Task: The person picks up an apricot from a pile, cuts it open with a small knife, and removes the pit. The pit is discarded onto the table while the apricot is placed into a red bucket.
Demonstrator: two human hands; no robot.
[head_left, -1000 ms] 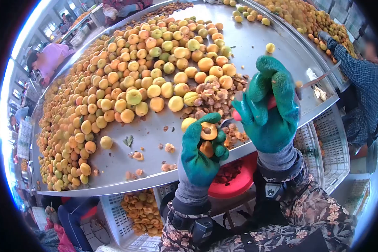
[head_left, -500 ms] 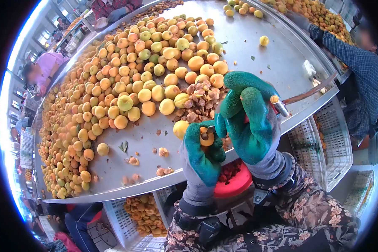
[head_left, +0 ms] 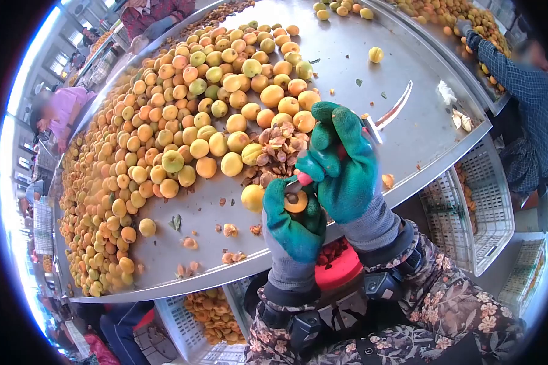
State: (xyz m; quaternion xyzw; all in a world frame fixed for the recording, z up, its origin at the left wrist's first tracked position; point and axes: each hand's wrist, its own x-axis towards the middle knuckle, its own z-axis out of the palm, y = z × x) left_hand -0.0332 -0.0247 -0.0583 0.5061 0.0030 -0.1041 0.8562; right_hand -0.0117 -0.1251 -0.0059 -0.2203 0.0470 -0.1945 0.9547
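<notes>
Left hand, in a green rubber-coated glove with grey knit cuff (head_left: 295,234): fingers curled narrowly around a cut orange apricot with a round, open face (head_left: 296,202). The fruit sits between thumb and forefinger, its cut face turned upward, with more finger curled along its right side. Whether a stone remains inside cannot be told.

Right hand, in a matching green glove (head_left: 349,176): fingers folded into a fist, just right of and above the cut apricot. A curved, silvery metal blade (head_left: 398,106) projects from the fist's far side, pointing away from the fruit. A small pink-red rounded tip (head_left: 304,178) shows at the near side, just above the apricot; the glove hides whether both belong to one tool.

Round yellow apricot (head_left: 252,198): on the broad grey metal table (head_left: 347,76), just left of the left hand.

Heap of brown apricot stones (head_left: 280,149): on the table, beyond the left hand, bordering a large pile of whole orange-yellow apricots (head_left: 164,131).

Round red plastic container (head_left: 338,272): below the table edge, dark red pieces inside.
</notes>
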